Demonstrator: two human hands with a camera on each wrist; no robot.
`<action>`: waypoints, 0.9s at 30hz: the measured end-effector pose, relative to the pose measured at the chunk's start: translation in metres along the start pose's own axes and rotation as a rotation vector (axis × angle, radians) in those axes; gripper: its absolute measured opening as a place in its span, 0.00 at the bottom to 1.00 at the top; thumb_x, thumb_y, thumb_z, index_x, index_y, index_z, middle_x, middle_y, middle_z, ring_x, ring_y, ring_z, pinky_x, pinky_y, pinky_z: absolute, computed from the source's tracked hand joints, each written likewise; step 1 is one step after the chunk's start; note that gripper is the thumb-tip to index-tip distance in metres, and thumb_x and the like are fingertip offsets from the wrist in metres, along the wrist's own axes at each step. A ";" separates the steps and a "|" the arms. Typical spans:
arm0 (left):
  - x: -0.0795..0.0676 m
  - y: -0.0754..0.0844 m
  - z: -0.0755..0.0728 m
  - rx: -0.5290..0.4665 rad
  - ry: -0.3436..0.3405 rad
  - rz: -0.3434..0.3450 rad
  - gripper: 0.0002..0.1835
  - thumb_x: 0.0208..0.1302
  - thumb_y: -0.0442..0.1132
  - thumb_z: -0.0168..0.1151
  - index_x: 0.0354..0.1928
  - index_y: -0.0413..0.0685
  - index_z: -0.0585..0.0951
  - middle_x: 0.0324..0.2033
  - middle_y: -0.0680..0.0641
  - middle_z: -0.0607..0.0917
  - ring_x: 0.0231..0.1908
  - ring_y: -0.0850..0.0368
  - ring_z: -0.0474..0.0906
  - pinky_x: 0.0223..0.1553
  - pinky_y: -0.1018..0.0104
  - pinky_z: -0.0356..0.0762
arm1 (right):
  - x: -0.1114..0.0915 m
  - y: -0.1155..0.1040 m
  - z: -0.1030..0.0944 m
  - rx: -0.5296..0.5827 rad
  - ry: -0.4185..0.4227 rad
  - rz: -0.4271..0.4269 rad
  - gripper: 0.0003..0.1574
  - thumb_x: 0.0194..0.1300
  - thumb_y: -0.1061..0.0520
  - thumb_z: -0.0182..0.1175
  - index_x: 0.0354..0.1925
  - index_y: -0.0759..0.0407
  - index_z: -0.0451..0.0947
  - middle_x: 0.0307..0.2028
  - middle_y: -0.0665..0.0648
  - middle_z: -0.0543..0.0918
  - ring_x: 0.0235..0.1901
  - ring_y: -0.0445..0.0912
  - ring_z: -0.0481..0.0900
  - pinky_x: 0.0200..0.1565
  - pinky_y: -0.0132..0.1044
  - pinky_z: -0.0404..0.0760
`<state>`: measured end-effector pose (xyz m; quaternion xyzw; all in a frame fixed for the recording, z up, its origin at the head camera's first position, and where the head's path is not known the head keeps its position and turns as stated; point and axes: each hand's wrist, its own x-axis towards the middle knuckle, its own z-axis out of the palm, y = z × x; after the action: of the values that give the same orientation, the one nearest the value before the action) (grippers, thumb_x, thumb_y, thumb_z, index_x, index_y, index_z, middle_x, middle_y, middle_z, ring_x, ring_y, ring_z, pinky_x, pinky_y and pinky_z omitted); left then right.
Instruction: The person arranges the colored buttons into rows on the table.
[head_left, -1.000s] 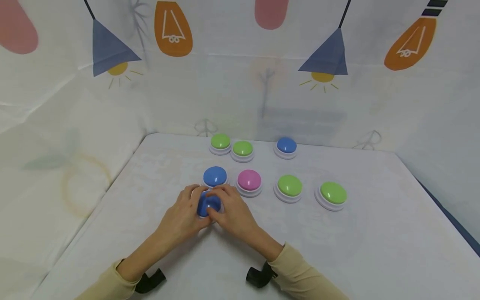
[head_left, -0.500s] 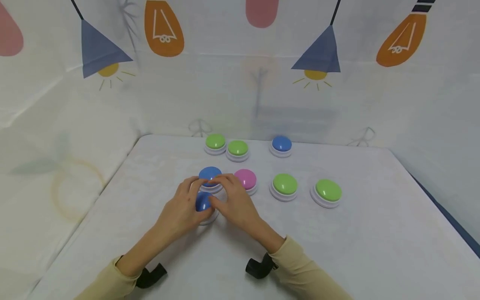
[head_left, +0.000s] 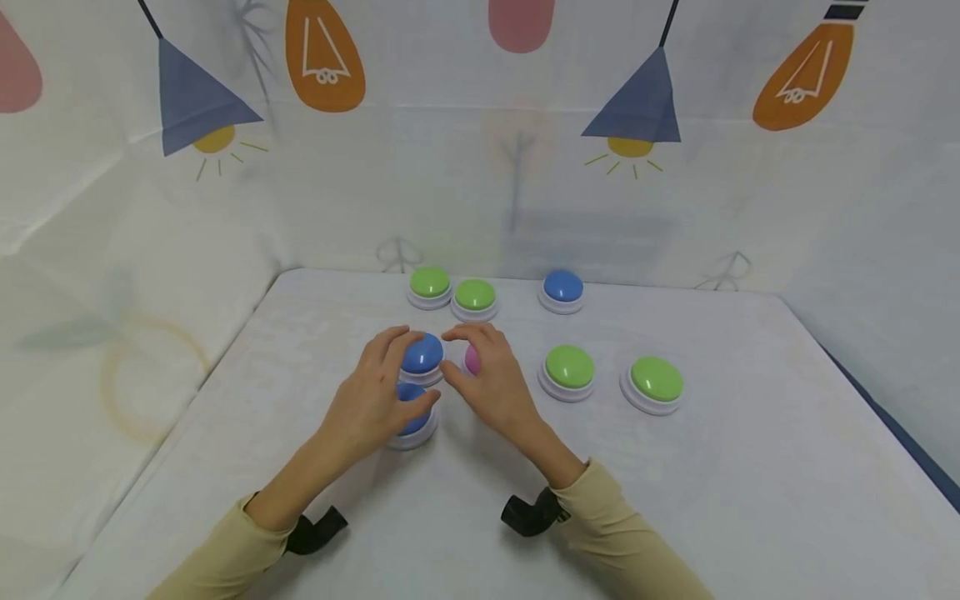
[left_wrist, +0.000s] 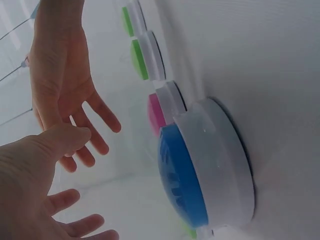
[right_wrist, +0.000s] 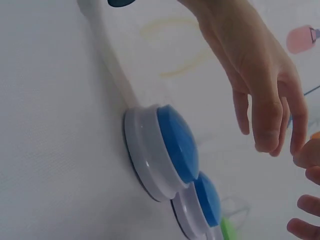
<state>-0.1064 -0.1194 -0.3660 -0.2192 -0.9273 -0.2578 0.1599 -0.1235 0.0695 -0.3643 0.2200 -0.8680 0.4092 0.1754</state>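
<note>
A near blue push button (head_left: 415, 425) on a white round base stands on the white table, partly behind my left hand (head_left: 366, 407). In the left wrist view this blue button (left_wrist: 182, 175) stands apart from both hands. My left hand hovers above it, fingers loosely bent, holding nothing. Facing it, my right hand (head_left: 491, 383) is also raised, with a gap between thumb and fingers. It partly covers a pink button (head_left: 472, 359). Directly behind the near button is a second blue button (head_left: 423, 354). The right wrist view shows both blue buttons (right_wrist: 180, 145) below the hands.
Two green buttons (head_left: 430, 282) and a blue button (head_left: 563, 287) sit along the table's back edge. Further right stand two more green buttons (head_left: 569, 367). Black curved pieces (head_left: 531, 512) are at both sleeves. A printed cloth (head_left: 450, 192) rises behind the white table (head_left: 750, 467).
My hands have come up off the near blue button and spread apart, the right one moving rightward. The button stays on the table. The head view has shifted slightly.
</note>
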 end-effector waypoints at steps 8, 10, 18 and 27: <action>0.012 0.011 0.001 -0.027 0.002 0.004 0.42 0.54 0.49 0.75 0.68 0.48 0.66 0.67 0.38 0.66 0.63 0.40 0.70 0.44 0.46 0.83 | 0.005 0.006 -0.012 0.007 0.058 -0.007 0.21 0.62 0.59 0.67 0.53 0.60 0.79 0.53 0.59 0.79 0.57 0.53 0.74 0.59 0.50 0.75; 0.016 0.014 0.002 -0.037 0.009 0.012 0.41 0.54 0.48 0.75 0.67 0.48 0.67 0.67 0.38 0.66 0.64 0.40 0.69 0.44 0.46 0.83 | 0.007 0.009 -0.016 0.018 0.078 -0.008 0.21 0.61 0.60 0.67 0.53 0.61 0.79 0.52 0.60 0.79 0.57 0.54 0.74 0.60 0.50 0.75; 0.031 0.026 0.009 -0.088 0.039 0.053 0.39 0.55 0.47 0.75 0.67 0.49 0.67 0.67 0.40 0.66 0.66 0.43 0.67 0.46 0.44 0.82 | 0.014 0.020 -0.030 0.050 0.131 0.030 0.21 0.61 0.60 0.67 0.53 0.61 0.79 0.53 0.60 0.80 0.56 0.53 0.75 0.55 0.52 0.77; 0.048 0.038 0.018 -0.147 0.078 0.086 0.38 0.54 0.48 0.75 0.66 0.48 0.70 0.66 0.42 0.68 0.66 0.46 0.66 0.49 0.47 0.82 | 0.019 0.030 -0.051 0.069 0.178 0.093 0.23 0.62 0.58 0.66 0.56 0.61 0.78 0.54 0.61 0.80 0.57 0.54 0.74 0.54 0.56 0.78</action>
<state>-0.1318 -0.0644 -0.3457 -0.2598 -0.8887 -0.3263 0.1904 -0.1492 0.1222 -0.3433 0.1480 -0.8435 0.4647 0.2251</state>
